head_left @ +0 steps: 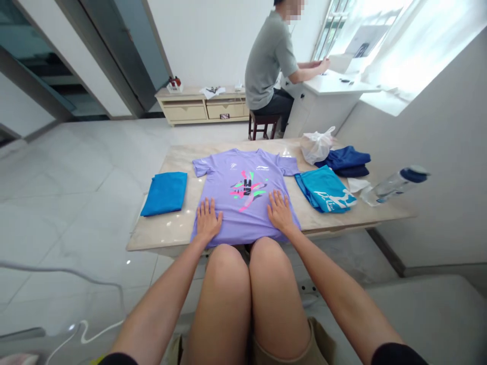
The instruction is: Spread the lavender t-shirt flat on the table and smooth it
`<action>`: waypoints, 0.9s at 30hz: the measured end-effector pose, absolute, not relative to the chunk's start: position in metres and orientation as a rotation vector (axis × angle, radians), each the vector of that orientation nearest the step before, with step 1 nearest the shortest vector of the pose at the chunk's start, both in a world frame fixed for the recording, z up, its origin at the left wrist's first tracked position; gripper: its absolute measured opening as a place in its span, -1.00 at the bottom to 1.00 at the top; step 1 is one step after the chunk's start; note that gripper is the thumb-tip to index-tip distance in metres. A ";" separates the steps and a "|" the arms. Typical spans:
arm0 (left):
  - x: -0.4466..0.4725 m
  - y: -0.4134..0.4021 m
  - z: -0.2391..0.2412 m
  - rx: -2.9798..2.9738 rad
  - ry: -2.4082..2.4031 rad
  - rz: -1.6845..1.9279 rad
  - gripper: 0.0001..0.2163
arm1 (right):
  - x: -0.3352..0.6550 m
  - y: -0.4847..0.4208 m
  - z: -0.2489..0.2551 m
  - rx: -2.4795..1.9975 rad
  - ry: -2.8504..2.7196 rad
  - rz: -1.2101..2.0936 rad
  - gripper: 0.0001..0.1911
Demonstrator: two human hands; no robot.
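Observation:
A lilac T-shirt (243,175) with a bright print lies spread flat, front up, on the marble table (173,228); its hem hangs over the near edge. My left hand (208,219) rests flat on the shirt's lower left part, fingers apart. My right hand (279,212) lies flat on the lower right part, fingers spread. Neither hand grips the cloth. My knees are just below the table edge.
A folded blue cloth (165,192) lies left of the shirt. To the right are a folded turquoise garment (325,190), a folded navy garment (348,161), a white plastic bag (316,144) and a water bottle (395,183). A person (268,66) sits at a white desk behind.

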State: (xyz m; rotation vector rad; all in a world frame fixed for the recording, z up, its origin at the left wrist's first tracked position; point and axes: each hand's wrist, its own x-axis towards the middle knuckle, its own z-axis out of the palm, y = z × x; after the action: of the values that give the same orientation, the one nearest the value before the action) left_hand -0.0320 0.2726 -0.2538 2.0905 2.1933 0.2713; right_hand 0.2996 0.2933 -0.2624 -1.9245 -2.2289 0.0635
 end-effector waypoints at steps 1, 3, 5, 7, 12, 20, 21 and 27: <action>-0.032 0.264 -0.256 2.075 2.212 0.282 -0.25 | 0.300 0.286 -0.262 -1.938 -2.254 0.095 -0.29; -0.033 0.249 -0.259 2.069 2.239 0.308 -0.24 | 0.301 0.273 -0.262 -1.987 -2.287 0.152 -0.28; -0.033 0.236 -0.261 2.097 2.256 0.324 -0.26 | 0.302 0.263 -0.261 -2.015 -2.317 0.173 -0.27; -0.033 0.223 -0.256 2.136 2.272 0.280 -0.26 | 0.301 0.253 -0.259 -2.018 -2.351 0.183 -0.27; -0.044 0.204 -0.211 2.219 2.212 -0.069 -0.33 | 0.307 0.231 -0.239 -1.962 -2.433 0.252 -0.28; -0.059 0.270 -0.176 2.287 2.049 -0.035 -0.49 | 0.359 0.322 -0.181 -2.144 -2.011 0.373 -0.57; -0.056 0.283 -0.185 2.310 1.990 0.065 -0.49 | 0.367 0.341 -0.180 -2.181 -1.909 0.361 -0.56; -0.054 0.329 -0.253 2.330 1.916 0.258 -0.39 | 0.397 0.439 -0.208 -2.318 -1.694 0.295 -0.51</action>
State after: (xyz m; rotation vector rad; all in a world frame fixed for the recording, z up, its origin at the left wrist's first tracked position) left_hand -0.0543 0.3289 -0.2529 2.3297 1.9160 0.2576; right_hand 0.3972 0.4393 -0.2082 -2.3184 -1.6935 0.2947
